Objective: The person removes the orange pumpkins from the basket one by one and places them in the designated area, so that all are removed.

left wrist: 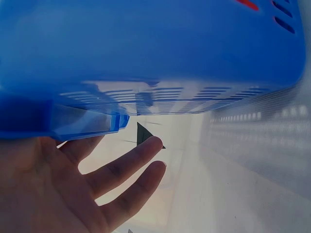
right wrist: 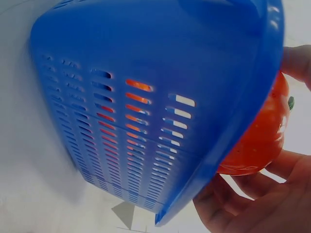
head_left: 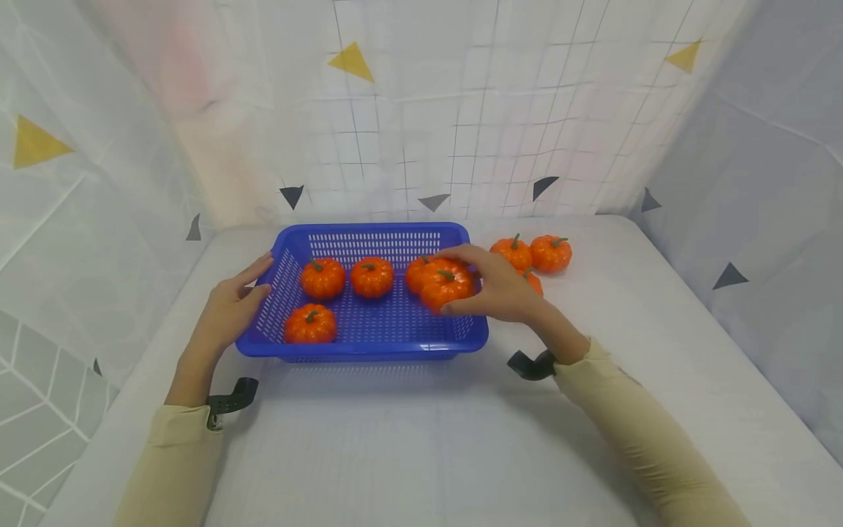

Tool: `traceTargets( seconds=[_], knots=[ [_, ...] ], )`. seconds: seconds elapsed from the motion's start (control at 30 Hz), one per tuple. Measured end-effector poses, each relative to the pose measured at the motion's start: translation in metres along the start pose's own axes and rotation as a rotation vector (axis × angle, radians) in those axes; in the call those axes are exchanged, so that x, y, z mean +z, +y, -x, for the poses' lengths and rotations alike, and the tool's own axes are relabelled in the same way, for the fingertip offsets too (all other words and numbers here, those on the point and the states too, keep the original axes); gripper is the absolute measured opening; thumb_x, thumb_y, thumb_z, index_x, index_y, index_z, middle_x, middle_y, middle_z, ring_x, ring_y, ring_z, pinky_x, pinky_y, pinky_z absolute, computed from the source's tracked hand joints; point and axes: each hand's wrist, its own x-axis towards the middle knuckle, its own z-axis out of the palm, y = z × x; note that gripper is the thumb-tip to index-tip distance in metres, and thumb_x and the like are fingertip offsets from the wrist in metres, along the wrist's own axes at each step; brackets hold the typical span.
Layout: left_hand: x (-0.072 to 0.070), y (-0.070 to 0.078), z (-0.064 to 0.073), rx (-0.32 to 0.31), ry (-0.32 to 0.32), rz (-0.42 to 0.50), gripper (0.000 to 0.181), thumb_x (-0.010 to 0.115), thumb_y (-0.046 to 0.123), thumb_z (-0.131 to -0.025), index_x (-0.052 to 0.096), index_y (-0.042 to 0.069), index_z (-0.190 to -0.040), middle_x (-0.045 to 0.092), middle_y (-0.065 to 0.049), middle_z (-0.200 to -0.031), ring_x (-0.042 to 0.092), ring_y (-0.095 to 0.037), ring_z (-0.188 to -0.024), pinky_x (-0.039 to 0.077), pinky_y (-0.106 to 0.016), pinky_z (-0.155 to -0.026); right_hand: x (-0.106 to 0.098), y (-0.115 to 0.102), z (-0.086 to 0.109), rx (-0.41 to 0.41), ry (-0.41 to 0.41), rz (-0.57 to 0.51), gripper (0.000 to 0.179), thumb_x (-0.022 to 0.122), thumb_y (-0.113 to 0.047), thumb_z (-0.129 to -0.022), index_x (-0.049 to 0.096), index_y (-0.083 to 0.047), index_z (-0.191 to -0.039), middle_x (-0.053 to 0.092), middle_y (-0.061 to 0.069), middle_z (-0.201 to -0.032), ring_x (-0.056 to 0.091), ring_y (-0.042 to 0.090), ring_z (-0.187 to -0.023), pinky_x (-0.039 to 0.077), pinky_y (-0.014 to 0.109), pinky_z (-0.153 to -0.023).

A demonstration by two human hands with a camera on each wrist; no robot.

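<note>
My right hand (head_left: 495, 285) grips a small orange toy pumpkin (head_left: 448, 284) by its sides, thumb on the near side and fingers on the far side. It holds the pumpkin over the right end of a blue plastic basket (head_left: 369, 350); in the right wrist view this pumpkin (right wrist: 260, 131) shows above the rim. Another pumpkin (head_left: 416, 272) is partly hidden behind it. Three more, a back left one (head_left: 323, 279), a back middle one (head_left: 372, 277) and a front left one (head_left: 311, 324), sit in the basket. My left hand (head_left: 227, 307) touches the basket's left rim, fingers extended.
Right of the basket, on the white table (head_left: 369, 446), lie three pumpkins: one by the basket (head_left: 510, 252), one farther right (head_left: 551, 254) and one mostly hidden (head_left: 532, 282) behind my right hand. A patterned white sheet (head_left: 408, 110) stands behind the table.
</note>
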Motion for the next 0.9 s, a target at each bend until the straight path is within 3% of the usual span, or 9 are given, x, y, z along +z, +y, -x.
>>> traceTargets(
  seconds=[0.67,0.9],
  knots=[
    [0.000,0.001,0.001,-0.025,-0.017,-0.006,0.052,0.048,0.019,-0.110,0.039,0.010,-0.161,0.033,-0.010,-0.166,0.041,-0.057,-0.139,0.038,-0.071,-0.107,-0.025,0.006,0.014,0.089,0.093,0.009,0.076,0.091,-0.033,-0.078,0.059,-0.020,-0.147,0.056,0.004,-0.144,0.054,0.029,-0.123,0.054,0.054,-0.097],
    [0.000,0.001,0.000,-0.032,-0.020,-0.010,0.053,0.048,0.020,-0.110,0.038,0.012,-0.161,0.033,-0.010,-0.166,0.040,-0.057,-0.139,0.038,-0.071,-0.106,-0.036,0.012,0.017,0.108,0.056,0.016,0.076,0.089,-0.035,-0.081,0.056,-0.018,-0.148,0.057,0.007,-0.141,0.054,0.031,-0.122,0.055,0.055,-0.094]
  ],
)
